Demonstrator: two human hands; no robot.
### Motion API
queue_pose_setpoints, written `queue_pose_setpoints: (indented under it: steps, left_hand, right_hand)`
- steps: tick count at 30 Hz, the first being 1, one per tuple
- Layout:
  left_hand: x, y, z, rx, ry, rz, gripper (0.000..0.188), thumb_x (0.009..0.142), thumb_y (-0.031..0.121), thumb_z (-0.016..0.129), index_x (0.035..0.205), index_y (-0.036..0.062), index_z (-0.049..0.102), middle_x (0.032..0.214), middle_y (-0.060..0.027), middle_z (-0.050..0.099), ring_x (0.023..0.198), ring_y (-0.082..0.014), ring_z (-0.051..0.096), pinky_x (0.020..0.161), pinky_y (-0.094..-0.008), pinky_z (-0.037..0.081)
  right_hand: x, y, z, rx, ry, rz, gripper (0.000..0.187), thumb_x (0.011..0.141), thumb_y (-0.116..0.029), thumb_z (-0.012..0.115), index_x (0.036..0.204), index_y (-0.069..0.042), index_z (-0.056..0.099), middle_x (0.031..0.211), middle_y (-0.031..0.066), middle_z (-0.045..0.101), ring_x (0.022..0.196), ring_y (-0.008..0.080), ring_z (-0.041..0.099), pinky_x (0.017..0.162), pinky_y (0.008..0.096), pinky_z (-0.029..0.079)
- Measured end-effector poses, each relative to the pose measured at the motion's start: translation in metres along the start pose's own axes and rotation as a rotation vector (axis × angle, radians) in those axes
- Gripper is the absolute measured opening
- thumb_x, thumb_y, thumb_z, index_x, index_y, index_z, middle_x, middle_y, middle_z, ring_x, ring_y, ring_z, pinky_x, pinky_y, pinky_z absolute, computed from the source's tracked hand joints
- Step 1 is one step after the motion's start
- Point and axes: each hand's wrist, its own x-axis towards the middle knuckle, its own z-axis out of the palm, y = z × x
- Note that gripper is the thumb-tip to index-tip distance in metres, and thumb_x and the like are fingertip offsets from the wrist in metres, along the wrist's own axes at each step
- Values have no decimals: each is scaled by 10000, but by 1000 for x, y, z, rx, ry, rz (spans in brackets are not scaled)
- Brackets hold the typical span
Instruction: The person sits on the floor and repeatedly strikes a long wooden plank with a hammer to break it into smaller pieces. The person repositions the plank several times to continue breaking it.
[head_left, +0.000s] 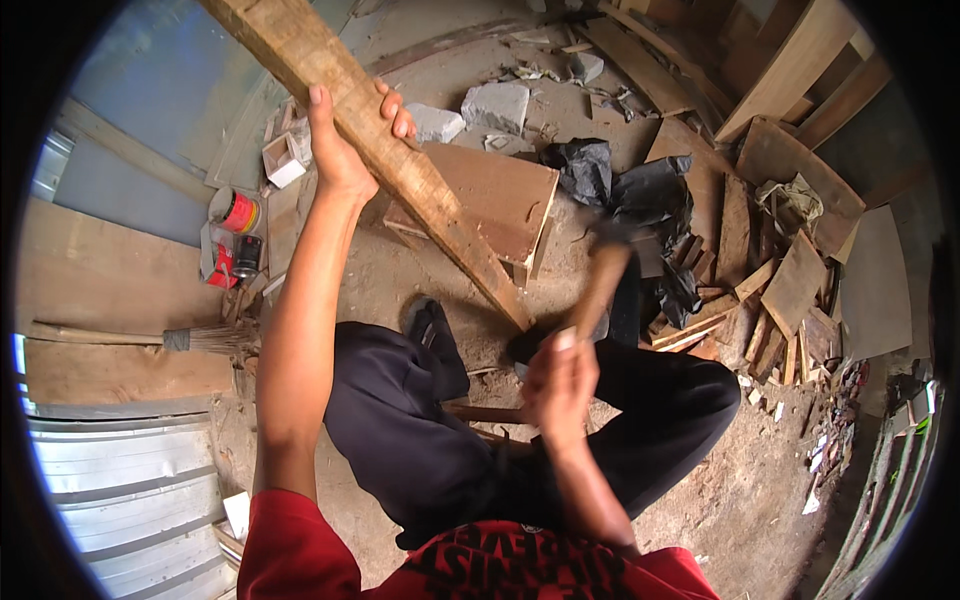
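Note:
My left hand (pixel 345 150) is closed around a long, thick wooden plank (pixel 395 165), thumb on one side and fingers on the other. The plank slants from the upper left down to its lower end near my foot. In my right hand (pixel 562 390) is a hammer (pixel 600 285), gripped by its wooden handle; the dark head is smeared by motion. The hammer is to the right of the plank and apart from it. Behind the plank stands a low brown wooden stool (pixel 490 190), partly covered by it.
Scrap wood (pixel 790 290) is piled at the right, beside black plastic bags (pixel 640 190). Broken concrete blocks (pixel 497 107) lie beyond the stool. At the left are paint cans (pixel 236 211), a broom (pixel 200 340) and corrugated metal sheeting (pixel 130 470).

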Motion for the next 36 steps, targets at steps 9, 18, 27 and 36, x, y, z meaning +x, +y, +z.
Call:
queue_pose_setpoints:
  steps: [9,18,27,36]
  left_hand:
    - [7,-6,13,-49,-68,-68,835,786,837,454,1040,42,478,798,-65,475,690,-216,498,733,-392,431]
    - [-1,1,-10,-14,3,10,805,800,821,456,1030,50,478,803,-71,476,699,-214,495,724,-389,430]
    - [10,-3,-6,-12,63,25,774,844,783,460,1011,28,498,771,-73,517,653,-200,535,663,-361,478]
    - [19,-6,22,198,66,74,847,906,764,359,1250,4,504,865,-120,609,741,-233,622,724,-403,524]
  right_hand:
    - [16,118,12,-161,-33,-148,331,1037,-427,462,913,-121,444,611,-59,375,466,49,343,392,242,277]
    - [23,-45,0,158,217,-237,372,1023,-476,468,911,-123,441,615,-22,377,425,87,375,331,252,294]
    - [-36,90,13,-23,-147,448,283,1038,-396,474,910,-154,400,615,-60,357,439,63,336,360,252,275]
    - [-2,42,-34,99,243,333,288,1025,-408,481,961,-130,446,641,-38,370,447,67,341,384,249,278]
